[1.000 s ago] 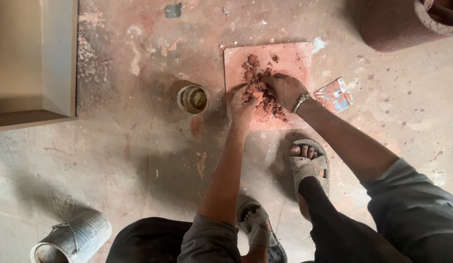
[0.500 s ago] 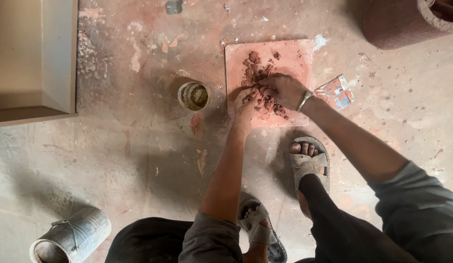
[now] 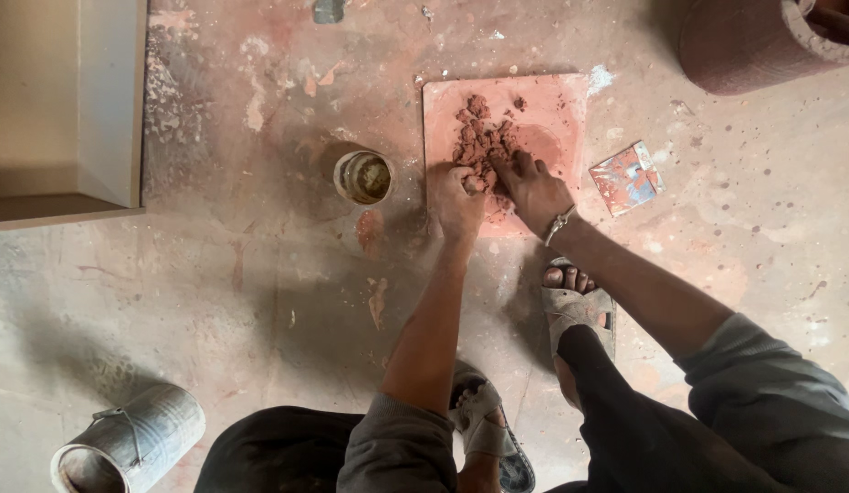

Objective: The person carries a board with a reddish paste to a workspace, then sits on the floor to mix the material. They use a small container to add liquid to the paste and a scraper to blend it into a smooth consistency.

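Head view, looking down: crumbly reddish clay [image 3: 481, 139] heaped at the left-centre of a square pink slab [image 3: 557, 110] on a dusty floor [image 3: 214, 292]. Left hand [image 3: 456, 196] fisted around a lump at the slab's left edge. Right hand [image 3: 532, 187] pressing into the heap, fingers spread. Small jar [image 3: 363, 176] just left of the slab.

Your hands [image 3: 497, 192] press the clay [image 3: 481, 139] on the slab [image 3: 552, 114]; the cup [image 3: 363, 177] sits left of them, the packet [image 3: 628, 177] right.
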The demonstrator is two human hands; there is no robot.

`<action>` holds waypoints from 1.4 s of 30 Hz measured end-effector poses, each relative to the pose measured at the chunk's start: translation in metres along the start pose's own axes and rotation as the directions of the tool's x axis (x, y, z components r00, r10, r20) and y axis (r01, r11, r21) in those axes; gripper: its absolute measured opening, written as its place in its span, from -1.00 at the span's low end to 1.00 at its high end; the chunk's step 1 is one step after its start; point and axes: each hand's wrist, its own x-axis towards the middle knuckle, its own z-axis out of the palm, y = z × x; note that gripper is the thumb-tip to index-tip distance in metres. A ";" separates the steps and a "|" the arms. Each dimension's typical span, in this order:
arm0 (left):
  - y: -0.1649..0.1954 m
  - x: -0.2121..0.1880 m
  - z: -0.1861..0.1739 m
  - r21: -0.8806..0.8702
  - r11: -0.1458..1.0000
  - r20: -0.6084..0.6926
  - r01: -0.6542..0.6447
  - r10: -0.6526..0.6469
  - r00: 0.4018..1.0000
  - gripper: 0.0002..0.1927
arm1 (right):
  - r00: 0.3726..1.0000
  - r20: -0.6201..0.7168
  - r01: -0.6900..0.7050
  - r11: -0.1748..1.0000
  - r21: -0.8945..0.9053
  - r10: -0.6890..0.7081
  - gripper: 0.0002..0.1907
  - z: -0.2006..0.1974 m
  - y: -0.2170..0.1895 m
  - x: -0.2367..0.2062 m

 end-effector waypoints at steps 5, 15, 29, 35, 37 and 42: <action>0.010 0.002 -0.013 0.121 0.993 0.004 -0.015 0.014 1.000 -0.74 | 0.999 -0.014 0.038 0.991 0.126 -0.036 -0.58 -0.003 0.018 0.018; 0.011 0.004 -0.011 0.093 0.963 -0.035 -0.252 0.256 0.966 -0.70 | 0.999 0.033 -0.009 0.988 0.156 0.004 -0.77 -0.023 0.026 0.030; 0.008 0.003 -0.005 -0.018 0.995 -0.007 -0.097 0.097 0.995 -0.61 | 0.976 0.129 -0.217 0.837 0.502 0.176 -0.75 -0.011 0.038 0.033; 0.015 0.004 -0.012 0.062 0.998 -0.009 -0.013 0.013 1.000 -0.85 | 0.977 0.072 -0.212 0.892 0.399 0.200 -0.79 -0.016 0.031 0.031; 0.018 0.005 -0.014 0.094 0.996 0.012 0.006 -0.007 1.000 -0.79 | 0.972 0.083 -0.233 0.905 0.355 0.218 -0.76 -0.014 0.031 0.031; 0.014 0.006 -0.011 0.070 0.994 -0.029 -0.079 0.081 0.996 -0.82 | 0.981 0.109 -0.191 0.860 0.473 0.158 -0.77 -0.011 0.036 0.032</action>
